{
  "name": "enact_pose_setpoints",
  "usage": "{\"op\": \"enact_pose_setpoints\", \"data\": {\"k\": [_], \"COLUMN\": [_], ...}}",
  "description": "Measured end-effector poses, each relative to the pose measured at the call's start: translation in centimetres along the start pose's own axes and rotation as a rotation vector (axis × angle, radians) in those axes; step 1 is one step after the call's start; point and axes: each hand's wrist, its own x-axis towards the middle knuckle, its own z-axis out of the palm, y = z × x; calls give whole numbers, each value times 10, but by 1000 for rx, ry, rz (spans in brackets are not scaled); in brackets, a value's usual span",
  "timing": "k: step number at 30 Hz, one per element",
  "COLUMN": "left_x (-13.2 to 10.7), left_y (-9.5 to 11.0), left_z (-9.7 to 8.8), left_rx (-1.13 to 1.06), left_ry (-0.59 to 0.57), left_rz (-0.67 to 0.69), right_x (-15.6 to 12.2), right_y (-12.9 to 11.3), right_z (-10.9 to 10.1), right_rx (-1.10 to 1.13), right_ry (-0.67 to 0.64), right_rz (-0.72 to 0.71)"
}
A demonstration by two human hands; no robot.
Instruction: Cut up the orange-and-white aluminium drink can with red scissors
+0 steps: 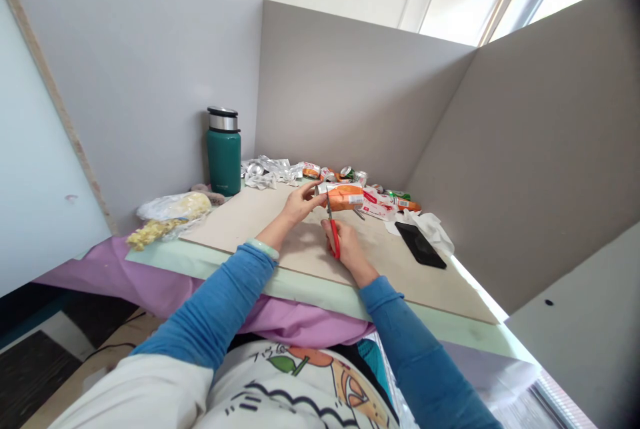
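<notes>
My left hand (pixel 303 203) grips the near-left end of an orange and white drink can (pixel 346 197), which lies on its side just above the board. Red-handled scissors (pixel 335 237) are in my right hand (pixel 345 244), their blades pointing up and away from me. The blades meet the can close to my left fingertips; whether they have cut into the metal I cannot tell. Both hands are over the beige board (pixel 245 215) in the middle of the table.
A green bottle (pixel 224 159) stands at the back left, near a plastic bag with yellow pieces (pixel 173 212). Crumpled silvery scraps (pixel 273 171) and several can pieces line the back. A black phone (pixel 420 245) and white tissue (pixel 434 231) lie right. Grey panels (pixel 360 89) enclose the table.
</notes>
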Motion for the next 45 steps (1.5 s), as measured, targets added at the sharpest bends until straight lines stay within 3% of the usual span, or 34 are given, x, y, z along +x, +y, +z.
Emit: {"op": "enact_pose_setpoints", "data": {"k": [3, 10, 16, 24, 31, 38, 45], "left_x": [-1, 0, 0, 2, 0, 2, 0], "left_y": [1, -1, 1, -4, 1, -4, 0], "left_z": [-1, 2, -3, 2, -2, 0, -3], "left_rx": [-60, 42, -32, 81, -55, 49, -63], "left_ry": [-45, 74, -68, 73, -66, 70, -84], "left_rz": [-42, 58, -55, 69, -31, 56, -40], "right_x": [0, 1, 1, 0, -4, -3, -3], "right_y": [2, 3, 5, 4, -1, 0, 0], "right_z": [0, 0, 0, 2, -1, 1, 0], "right_rx": [5, 53, 74, 151, 161, 169, 147], "right_ry": [-4, -19, -27, -41, -82, -56, -70], "right_rz": [8, -3, 7, 43, 21, 38, 25]}}
